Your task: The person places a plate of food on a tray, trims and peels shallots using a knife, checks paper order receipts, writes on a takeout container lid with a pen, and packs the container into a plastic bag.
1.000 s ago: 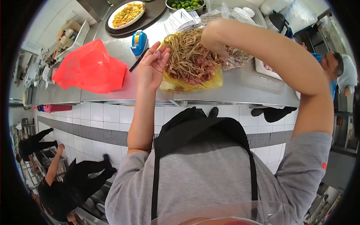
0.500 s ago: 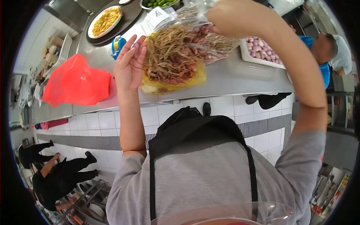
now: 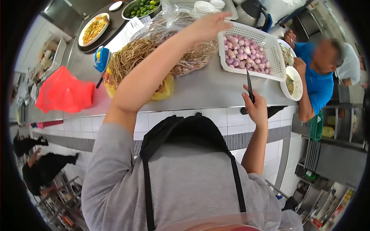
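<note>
My right hand [image 3: 256,109] is closed around the handle of a small knife [image 3: 249,85]. The blade points away from me, toward the near side of a white basket [image 3: 276,57]. Small purple shallots [image 3: 246,56] fill much of that basket. My left hand [image 3: 211,27] reaches across to the basket's far left corner, fingers stretched out and nothing seen in them. Below my left forearm lie a yellow plastic bag [image 3: 166,89] and a bundle of dried brown stalks [image 3: 129,57]. Beside them is clear plastic wrapping [image 3: 171,21], partly hidden by the arm.
A red plastic bag [image 3: 65,92] and a blue tape dispenser [image 3: 101,58] sit on the steel counter [image 3: 208,92]. Farther back are a noodle plate [image 3: 93,30] and a bowl of green limes [image 3: 142,8]. At right, a co-worker in blue [image 3: 322,73] is beside white bowls [image 3: 291,83].
My left hand has swung right, from beside the stalks to the basket. My right hand has come down from above the wrapping and now holds the knife. The view has shifted right.
</note>
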The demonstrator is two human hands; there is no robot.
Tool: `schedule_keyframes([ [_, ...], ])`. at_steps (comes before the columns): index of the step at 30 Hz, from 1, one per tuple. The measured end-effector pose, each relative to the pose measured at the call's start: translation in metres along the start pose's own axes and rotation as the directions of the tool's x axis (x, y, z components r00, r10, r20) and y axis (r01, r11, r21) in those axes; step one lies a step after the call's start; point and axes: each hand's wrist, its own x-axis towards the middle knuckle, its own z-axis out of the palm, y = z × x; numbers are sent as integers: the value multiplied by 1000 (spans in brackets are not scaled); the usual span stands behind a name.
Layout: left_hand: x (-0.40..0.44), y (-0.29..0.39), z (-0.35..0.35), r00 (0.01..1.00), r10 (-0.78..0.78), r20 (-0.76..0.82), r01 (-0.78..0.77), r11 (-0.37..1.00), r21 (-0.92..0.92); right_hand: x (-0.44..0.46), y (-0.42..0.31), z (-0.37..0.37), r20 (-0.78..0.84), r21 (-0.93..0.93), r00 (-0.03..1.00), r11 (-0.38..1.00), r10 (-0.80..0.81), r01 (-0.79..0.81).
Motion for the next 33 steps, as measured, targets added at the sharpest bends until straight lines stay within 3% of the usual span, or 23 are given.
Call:
schedule_keyframes([
  [2,19,-4,-17,978,112,-177,-82,982,167,-6,6,-2,6,109,998,992,70,-70],
  [5,-3,-3,-77,988,-136,-77,147,978,150,-6,16,2,36,358,994,927,102,-108],
  [8,-29,-20,-105,934,-356,35,275,776,568,7,21,13,72,483,996,872,50,-79],
  [11,-42,-44,-90,882,-471,-1,343,642,685,22,13,26,129,499,992,864,0,-65],
  [14,-49,-77,-78,965,-210,-160,210,246,946,34,1,37,216,460,975,886,-60,-48],
  [17,-48,-82,-68,976,-95,-195,215,296,931,36,-13,52,329,426,939,903,-100,-53],
  [20,-44,-79,-68,942,-169,-290,333,376,865,35,-22,66,432,472,892,876,-132,-99],
  [23,-51,-51,-79,915,-223,-337,404,511,759,34,-23,87,382,682,907,717,-176,-147],
  [25,-72,-29,-89,892,-215,-398,436,638,634,37,-37,86,453,638,872,750,-184,-174],
  [26,-86,-18,-92,885,-205,-418,447,625,640,39,-49,88,482,616,856,767,-187,-179],
  [27,-101,-12,-92,862,-201,-465,466,676,571,40,-60,92,514,593,836,784,-192,-185],
  [30,-144,1,-91,787,-196,-585,472,802,366,49,-87,118,620,721,733,572,-281,-391],
  [33,-177,-18,-90,710,-208,-673,332,942,59,51,-115,152,653,723,658,567,-374,-395],
])
